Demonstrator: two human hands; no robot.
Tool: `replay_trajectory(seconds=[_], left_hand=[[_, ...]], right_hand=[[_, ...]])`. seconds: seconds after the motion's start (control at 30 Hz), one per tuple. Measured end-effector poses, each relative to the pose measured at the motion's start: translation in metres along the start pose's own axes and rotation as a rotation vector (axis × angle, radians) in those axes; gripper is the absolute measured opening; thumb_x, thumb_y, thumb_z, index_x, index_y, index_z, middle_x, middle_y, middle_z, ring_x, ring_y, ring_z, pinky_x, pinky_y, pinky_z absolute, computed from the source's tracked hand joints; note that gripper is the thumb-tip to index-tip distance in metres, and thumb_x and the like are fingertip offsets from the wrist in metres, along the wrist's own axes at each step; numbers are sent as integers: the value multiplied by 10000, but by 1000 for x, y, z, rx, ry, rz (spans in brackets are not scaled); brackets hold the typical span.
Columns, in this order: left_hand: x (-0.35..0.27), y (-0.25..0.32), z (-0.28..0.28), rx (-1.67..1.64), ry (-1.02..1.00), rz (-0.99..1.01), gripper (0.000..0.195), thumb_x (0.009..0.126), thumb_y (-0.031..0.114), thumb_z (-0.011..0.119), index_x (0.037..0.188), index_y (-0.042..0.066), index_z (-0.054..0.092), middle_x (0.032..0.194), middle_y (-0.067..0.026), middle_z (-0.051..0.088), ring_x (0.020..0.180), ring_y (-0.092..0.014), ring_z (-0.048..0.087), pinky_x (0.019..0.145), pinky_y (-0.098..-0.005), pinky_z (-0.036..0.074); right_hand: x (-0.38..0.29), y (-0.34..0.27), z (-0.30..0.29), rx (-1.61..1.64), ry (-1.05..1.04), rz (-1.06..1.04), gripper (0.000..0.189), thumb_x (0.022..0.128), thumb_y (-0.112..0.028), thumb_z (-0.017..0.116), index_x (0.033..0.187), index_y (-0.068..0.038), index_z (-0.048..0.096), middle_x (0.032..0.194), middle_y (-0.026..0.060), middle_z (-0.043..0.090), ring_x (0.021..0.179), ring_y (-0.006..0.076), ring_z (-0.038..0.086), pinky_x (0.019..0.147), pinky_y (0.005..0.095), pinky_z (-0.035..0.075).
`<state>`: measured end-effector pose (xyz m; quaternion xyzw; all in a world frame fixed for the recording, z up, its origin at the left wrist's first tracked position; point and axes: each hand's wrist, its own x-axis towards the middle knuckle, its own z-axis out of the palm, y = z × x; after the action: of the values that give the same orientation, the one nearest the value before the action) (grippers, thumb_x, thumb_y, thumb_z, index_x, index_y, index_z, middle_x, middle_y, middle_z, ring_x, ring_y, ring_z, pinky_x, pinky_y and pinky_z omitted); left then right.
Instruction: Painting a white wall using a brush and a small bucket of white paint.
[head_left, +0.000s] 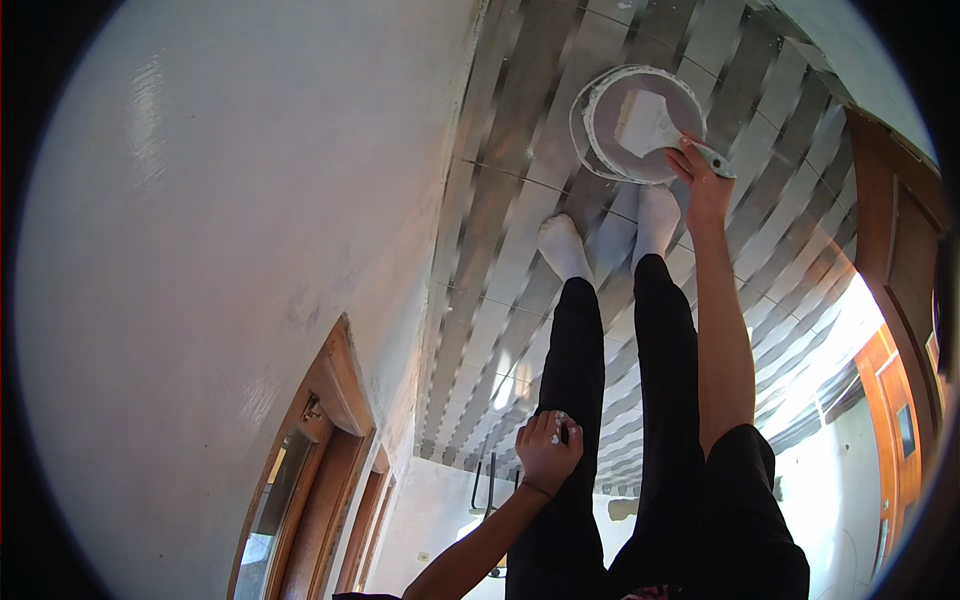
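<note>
A round bucket (600, 161) with a paint-caked rim and a wire handle stands on the floor at the top, past my feet. My right hand (701, 169) grips the handle of a wide paintbrush (651, 129), whose white-coated head is over the bucket's opening. Whether the bristles touch the paint inside, I cannot tell. My left hand (551, 446), spotted with white paint, is curled near my left thigh; whether it holds anything is unclear.
A white wall (225, 187) rises along the left, with a wooden-framed door (315, 480) lower down. Striped floor tiles (517, 225) lie under my socked feet. A brown wooden door (907, 232) stands on the right, beyond it an orange-brown one (896, 420).
</note>
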<state>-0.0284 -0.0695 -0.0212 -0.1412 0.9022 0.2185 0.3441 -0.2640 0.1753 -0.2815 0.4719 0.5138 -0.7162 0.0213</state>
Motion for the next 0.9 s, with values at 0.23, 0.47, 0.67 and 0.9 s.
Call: replay_trajectory(seconds=[0.23, 0.47, 0.67, 0.9], left_hand=[[-5, -1, 5, -9, -6, 11, 42, 772, 149, 643, 750, 126, 615, 750, -17, 619, 714, -250, 624, 637, -399, 472], [-9, -5, 11, 2, -16, 44, 42, 771, 153, 647, 751, 126, 622, 760, -9, 632, 724, -241, 628, 642, -392, 469], [-11, -9, 9, 16, -20, 42, 33, 766, 152, 648, 753, 130, 627, 769, -4, 639, 733, -241, 631, 654, -398, 477], [-8, -12, 4, 7, -30, 41, 24, 757, 141, 655, 760, 130, 634, 775, -10, 655, 734, -247, 639, 670, -404, 487]], right_hand=[[-2, 2, -9, 31, 73, -19, 333, 898, -151, 736, 1130, 78, 667, 1085, 155, 700, 869, 260, 716, 854, 394, 604], [-6, 6, -26, 371, 61, 1, 305, 951, -140, 663, 1160, 79, 622, 1137, 178, 677, 906, 276, 711, 874, 436, 605], [-12, 9, -25, 373, 71, 0, 287, 954, -135, 655, 1131, 89, 631, 1125, 191, 677, 860, 281, 718, 853, 430, 617], [-20, 5, -15, 269, 165, -40, 301, 957, -140, 649, 1138, 98, 622, 1124, 194, 675, 844, 276, 721, 834, 416, 623]])
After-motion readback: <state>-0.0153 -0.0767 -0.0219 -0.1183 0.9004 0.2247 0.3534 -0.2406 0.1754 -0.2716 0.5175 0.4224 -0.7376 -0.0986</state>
